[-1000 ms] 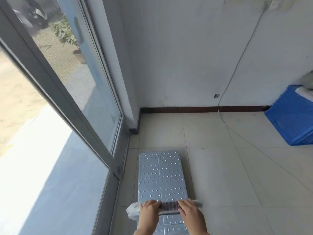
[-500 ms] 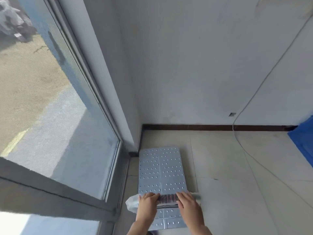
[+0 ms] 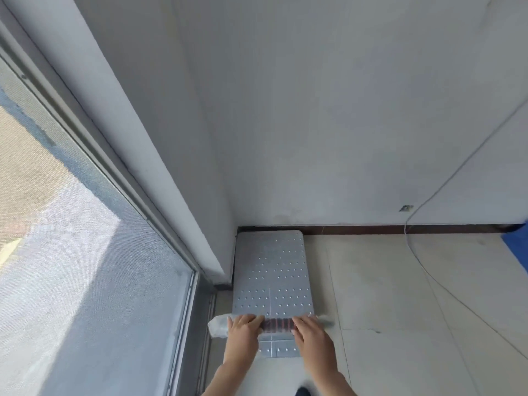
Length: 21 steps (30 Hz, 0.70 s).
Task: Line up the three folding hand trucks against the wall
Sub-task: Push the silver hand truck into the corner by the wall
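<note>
Rolled forward across the pale tiled floor (image 3: 400, 295), the grey studded-metal folding hand truck (image 3: 271, 275) now has its far edge at the dark brown skirting board (image 3: 371, 229) of the white wall (image 3: 343, 138), tucked into the far-left corner beside the glass window (image 3: 71, 252). Half a second earlier, bare tile lay between truck and wall.

Both hands are curled round the red-and-black ribbed handle bar (image 3: 278, 325) at the near end. The left hand (image 3: 243, 330) is over its plastic-wrapped left end and the right hand (image 3: 310, 331) is just right of the ribbing.

The flat deck looks rigid and, being metal, probably fairly heavy, though it appears to roll freely (its wheels are hidden beneath). A wide two-handed hold on the bar seems the best purchase for steering, but the loose wrapping may slip under the palm.

A thin grey cable (image 3: 411, 241) hangs down the wall to the right, well apart. Only one of the three trucks is in view.
</note>
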{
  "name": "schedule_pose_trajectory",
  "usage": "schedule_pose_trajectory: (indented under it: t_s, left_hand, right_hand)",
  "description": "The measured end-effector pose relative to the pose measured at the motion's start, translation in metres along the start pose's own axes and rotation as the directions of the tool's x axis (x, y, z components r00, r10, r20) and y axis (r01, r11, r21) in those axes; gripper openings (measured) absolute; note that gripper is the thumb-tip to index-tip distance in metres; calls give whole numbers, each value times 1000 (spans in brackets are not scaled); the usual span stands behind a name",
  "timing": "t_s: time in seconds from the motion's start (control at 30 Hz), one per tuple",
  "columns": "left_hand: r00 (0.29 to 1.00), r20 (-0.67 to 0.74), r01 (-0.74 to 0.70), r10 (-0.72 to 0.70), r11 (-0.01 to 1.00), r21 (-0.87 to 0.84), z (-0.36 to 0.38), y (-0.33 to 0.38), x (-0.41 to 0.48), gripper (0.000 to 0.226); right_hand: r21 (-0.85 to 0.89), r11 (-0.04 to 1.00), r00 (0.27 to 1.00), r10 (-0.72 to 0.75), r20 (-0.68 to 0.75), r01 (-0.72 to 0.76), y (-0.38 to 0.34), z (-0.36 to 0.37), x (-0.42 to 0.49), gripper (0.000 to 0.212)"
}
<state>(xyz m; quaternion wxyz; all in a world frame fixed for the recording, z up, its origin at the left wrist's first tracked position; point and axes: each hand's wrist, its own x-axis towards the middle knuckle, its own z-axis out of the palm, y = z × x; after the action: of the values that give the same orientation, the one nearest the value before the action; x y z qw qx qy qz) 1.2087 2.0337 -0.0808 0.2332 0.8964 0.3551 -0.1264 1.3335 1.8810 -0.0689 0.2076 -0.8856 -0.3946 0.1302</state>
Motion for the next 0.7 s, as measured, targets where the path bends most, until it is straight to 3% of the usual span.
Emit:
schedule_pose_trajectory:
  t_s: [0.3,0.57,0.7]
  left_hand:
    - [995,-73,59,-65,995,-74,-32,-13,53,30]
    - [998,10,69,-69,994,-83,-37,-1,54,28]
    - [990,106,92,-88,995,-40,-40,1,44,37]
  right_hand:
    - [11,1000,1000,-27,16,27,-21,4,60,38]
    - [-11,1000,995,-6,97,7,-9,-5,64,49]
    - [78,995,975,48,219,-66,-8,-13,49,31]
